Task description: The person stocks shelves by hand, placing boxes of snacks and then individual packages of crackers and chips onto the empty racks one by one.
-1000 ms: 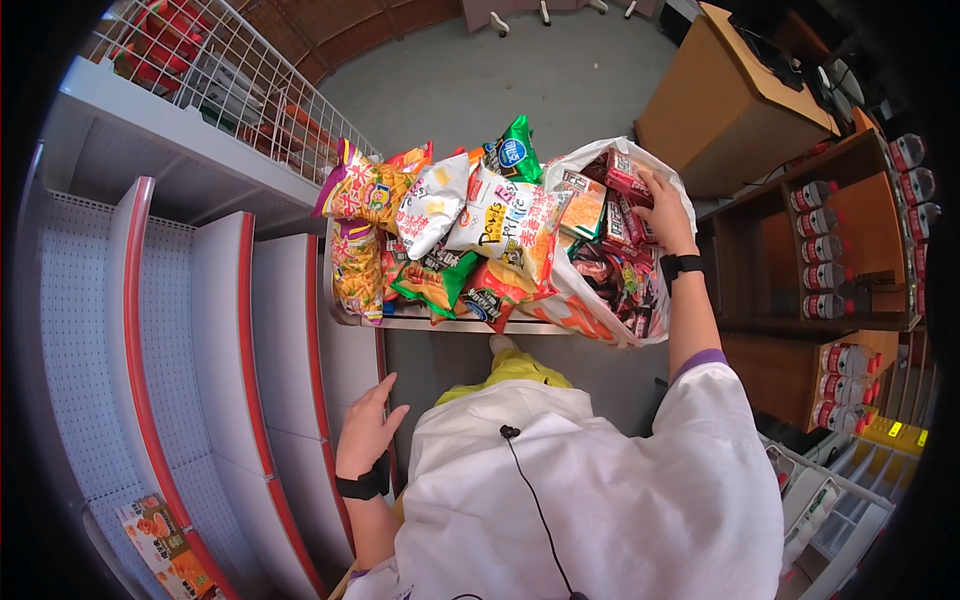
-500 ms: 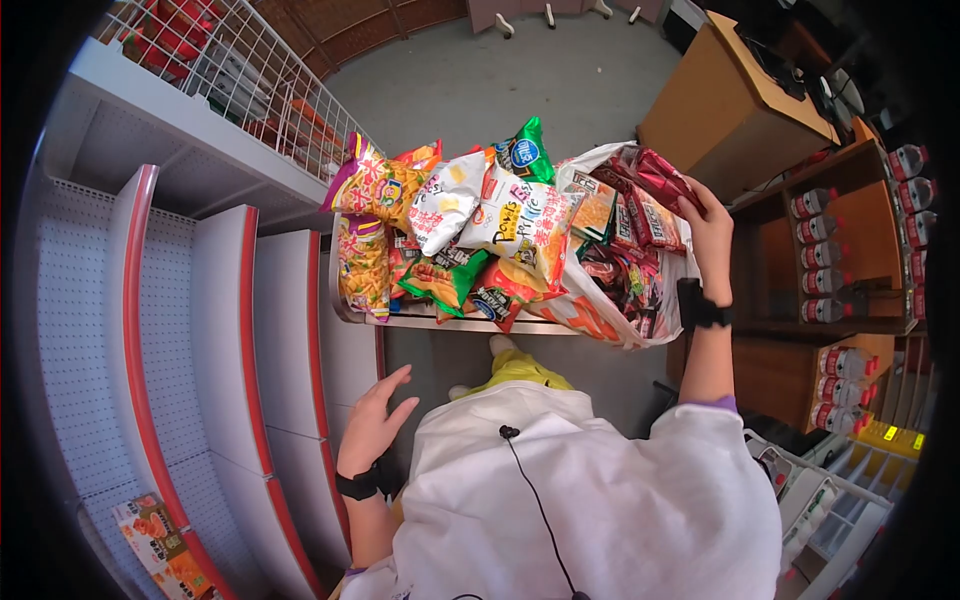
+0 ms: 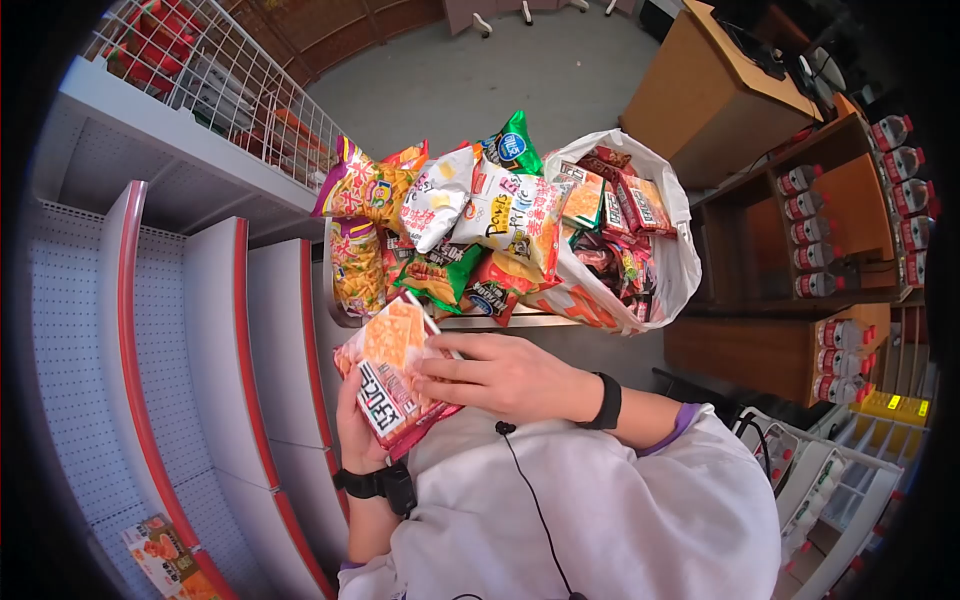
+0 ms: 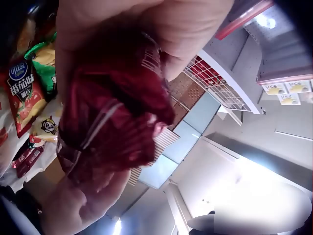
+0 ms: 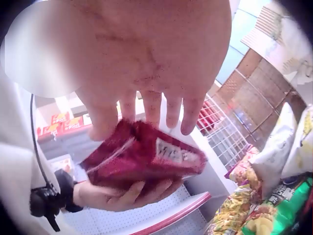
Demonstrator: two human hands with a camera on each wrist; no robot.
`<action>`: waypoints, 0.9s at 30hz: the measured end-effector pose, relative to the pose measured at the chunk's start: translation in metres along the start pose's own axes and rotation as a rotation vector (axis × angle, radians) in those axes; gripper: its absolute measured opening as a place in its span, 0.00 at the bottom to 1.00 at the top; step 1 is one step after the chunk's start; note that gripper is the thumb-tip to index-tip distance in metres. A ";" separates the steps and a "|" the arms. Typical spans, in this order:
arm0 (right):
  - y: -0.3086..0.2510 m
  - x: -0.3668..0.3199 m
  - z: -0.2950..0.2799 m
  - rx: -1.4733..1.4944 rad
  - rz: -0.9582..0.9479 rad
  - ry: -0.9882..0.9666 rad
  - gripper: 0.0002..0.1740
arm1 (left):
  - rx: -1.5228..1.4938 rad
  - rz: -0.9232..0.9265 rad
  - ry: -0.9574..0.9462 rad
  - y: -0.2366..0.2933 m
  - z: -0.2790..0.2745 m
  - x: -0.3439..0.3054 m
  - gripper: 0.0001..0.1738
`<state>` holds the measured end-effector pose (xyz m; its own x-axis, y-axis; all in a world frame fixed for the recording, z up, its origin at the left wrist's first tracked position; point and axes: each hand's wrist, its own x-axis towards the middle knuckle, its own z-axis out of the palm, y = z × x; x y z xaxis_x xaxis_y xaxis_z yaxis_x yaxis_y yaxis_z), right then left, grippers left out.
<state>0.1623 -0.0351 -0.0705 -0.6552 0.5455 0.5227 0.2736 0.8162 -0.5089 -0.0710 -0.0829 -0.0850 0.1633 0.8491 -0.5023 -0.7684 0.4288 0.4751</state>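
Observation:
A dark red cracker pack (image 3: 392,375), with orange crackers printed on its front, is in front of the white shirt in the head view. My left hand (image 3: 358,425) grips it from below and the left side. Across its right edge lie the fingers of my right hand (image 3: 505,375), extended and touching the wrapper. In the right wrist view, the right hand's straight fingers reach down to the pack (image 5: 146,154), while the left hand (image 5: 132,193) cups its underside. The left wrist view has the crinkled red wrapper (image 4: 112,112) close up.
Ahead, a cart is piled with puffed snack bags (image 3: 515,215). At its right end sits a white plastic bag (image 3: 680,270) full of red packs. Shelves (image 3: 215,350) with red edges stand on the left, under a wire basket (image 3: 260,90). Bottles (image 3: 812,230) line the right-hand shelf.
My right hand has left the white plastic bag and come left to my other hand, bringing the cracker pack. My left hand, relaxed before, now grips that pack.

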 end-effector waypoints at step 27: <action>0.229 -0.191 -0.060 0.779 1.754 1.246 0.28 | 0.065 0.173 0.205 -0.007 -0.030 -0.018 0.28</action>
<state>0.3927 0.0593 -0.2456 0.5311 0.4644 -0.7088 -0.5360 -0.4637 -0.7054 -0.0875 -0.1106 -0.1007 -0.1004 0.8341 -0.5424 -0.7319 0.3074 0.6082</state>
